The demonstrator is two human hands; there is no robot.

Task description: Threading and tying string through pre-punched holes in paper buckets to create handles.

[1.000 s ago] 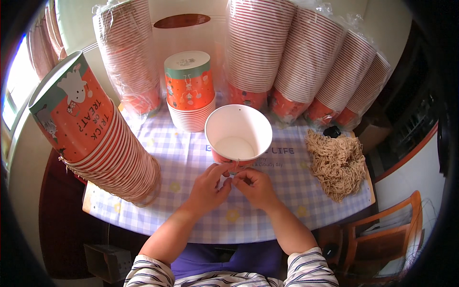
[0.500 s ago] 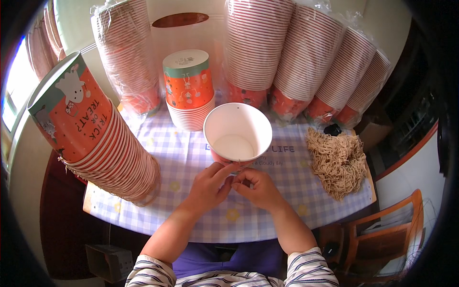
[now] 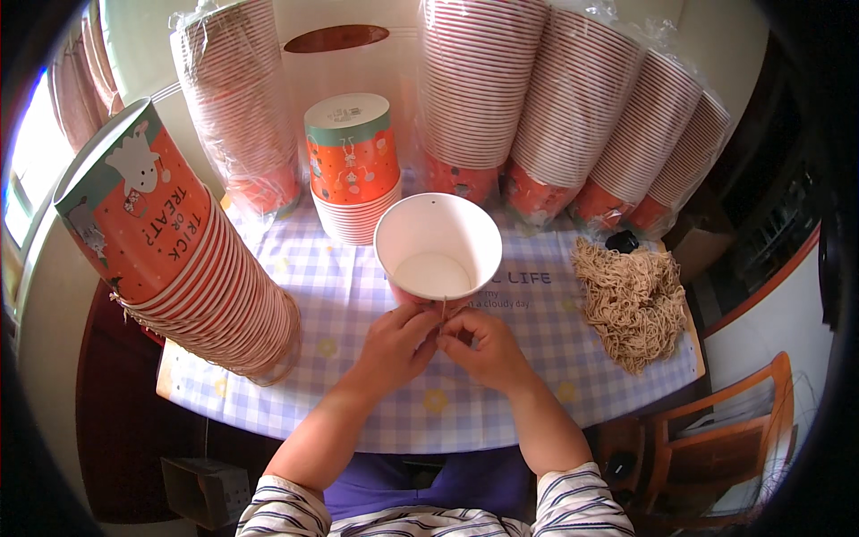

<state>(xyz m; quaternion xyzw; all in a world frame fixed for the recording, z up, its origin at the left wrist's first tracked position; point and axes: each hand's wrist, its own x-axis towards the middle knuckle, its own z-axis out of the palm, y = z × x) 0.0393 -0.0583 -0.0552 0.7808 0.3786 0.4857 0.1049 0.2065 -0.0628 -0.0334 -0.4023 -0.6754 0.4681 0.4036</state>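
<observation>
A white-lined paper bucket with an orange outside stands mouth up at the middle of the table. A thin tan string runs down at its near rim. My left hand is closed on the string, fingers against the bucket's near side; the fingertips are partly hidden. My right hand pinches the string just beside it, thumb and forefinger together. A small dark hole shows in the bucket's far wall. To the right lies a tangled heap of tan strings.
A tall leaning stack of orange buckets stands at the left, strings hanging along its rims. Behind the bucket is a shorter upside-down stack. Plastic-wrapped stacks line the back. A checked cloth covers the table; a wooden chair is at right.
The bucket has shifted slightly to the left. My hands have stayed close together at its near rim, and the string now shows more clearly between them.
</observation>
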